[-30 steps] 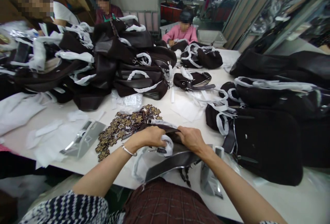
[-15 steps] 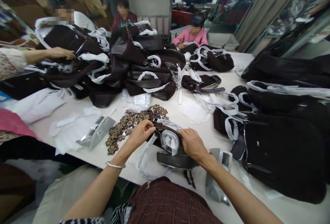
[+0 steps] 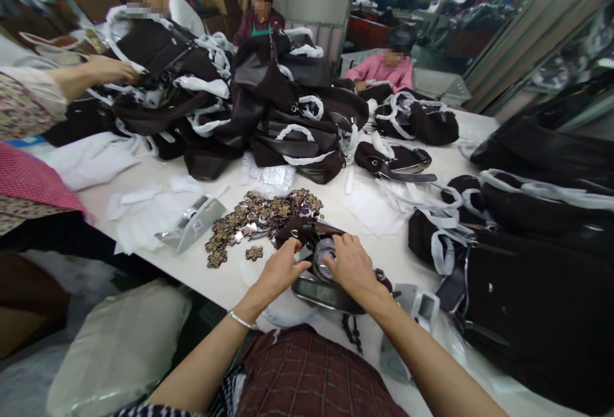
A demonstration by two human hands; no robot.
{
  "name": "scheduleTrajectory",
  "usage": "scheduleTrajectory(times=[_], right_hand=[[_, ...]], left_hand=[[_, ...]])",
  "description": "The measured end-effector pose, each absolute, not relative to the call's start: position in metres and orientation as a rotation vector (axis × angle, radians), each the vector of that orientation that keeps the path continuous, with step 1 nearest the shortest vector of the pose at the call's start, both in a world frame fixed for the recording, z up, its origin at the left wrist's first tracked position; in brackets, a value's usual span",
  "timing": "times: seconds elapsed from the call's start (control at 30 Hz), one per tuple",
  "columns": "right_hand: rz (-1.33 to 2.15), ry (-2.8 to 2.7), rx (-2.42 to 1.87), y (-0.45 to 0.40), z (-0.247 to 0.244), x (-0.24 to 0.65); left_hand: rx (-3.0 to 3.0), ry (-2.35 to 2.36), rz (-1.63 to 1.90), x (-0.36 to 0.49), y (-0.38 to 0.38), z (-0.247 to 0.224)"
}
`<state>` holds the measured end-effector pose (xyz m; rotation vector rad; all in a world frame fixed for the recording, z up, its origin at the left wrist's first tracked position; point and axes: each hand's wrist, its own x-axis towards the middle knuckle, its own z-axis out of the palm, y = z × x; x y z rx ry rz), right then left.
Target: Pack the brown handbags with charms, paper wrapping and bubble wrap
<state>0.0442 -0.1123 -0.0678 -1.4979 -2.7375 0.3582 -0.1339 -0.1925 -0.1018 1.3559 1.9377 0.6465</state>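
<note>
A small dark handbag [image 3: 326, 298] lies on the table in front of me, with a coiled strap [image 3: 322, 259] in whitish wrapping at its middle. My left hand [image 3: 281, 271] is at the bag's left side, thumb and fingers apart, fingertips against the bag. My right hand [image 3: 355, 270] reaches over the bag from the right, its thumb and fingers closed about the coil; part of the coil is hidden beneath it. Just beyond the bag is a pile of flower-shaped, brown-patterned charms [image 3: 249, 215]. A dark beaded tassel [image 3: 352, 332] hangs out at the near side.
Large dark bags [image 3: 537, 302] are stacked on the right, and more bags [image 3: 288, 129] are heaped at the back. Grey holders [image 3: 189, 222] stand left and right of my bag. White paper sheets [image 3: 144, 212] lie on the left. A co-worker's hand [image 3: 112, 71] touches the left heap.
Both hands have left the bag's upper edge; the right has moved left over the coil, and the left hand's pinch has opened. The loose wrapped strap on the left is now mostly hidden. My view has shifted.
</note>
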Motion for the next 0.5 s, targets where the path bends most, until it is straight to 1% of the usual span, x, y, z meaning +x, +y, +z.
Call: scheduleTrajectory(times=[0.1,0.2,0.27,0.37,0.43,0.5], right_hand=[[0.527,-2.698,-1.534,-0.110,-0.073,0.043],[0.609,-2.729,-1.536,-0.105,-0.079,0.044],[0.680,-2.778,-1.559,-0.100,-0.081,0.045],[0.760,-2.831,-1.556,-0.090,-0.075,0.046],[0.673,-2.813,-1.514,-0.085,-0.065,0.046],[0.459,-2.755,-1.431,-0.082,-0.053,0.045]], left_hand=[[1.458,2.007,0.473,-0.131,-0.196,-0.112],[1.638,2.042,0.418,-0.133,-0.190,-0.122],[1.653,1.977,0.458,-0.137,-0.185,-0.124],[1.497,1.743,0.629,-0.150,-0.181,-0.115],[1.392,1.590,0.752,-0.161,-0.183,-0.103],[1.291,1.481,0.853,-0.171,-0.187,-0.088]])
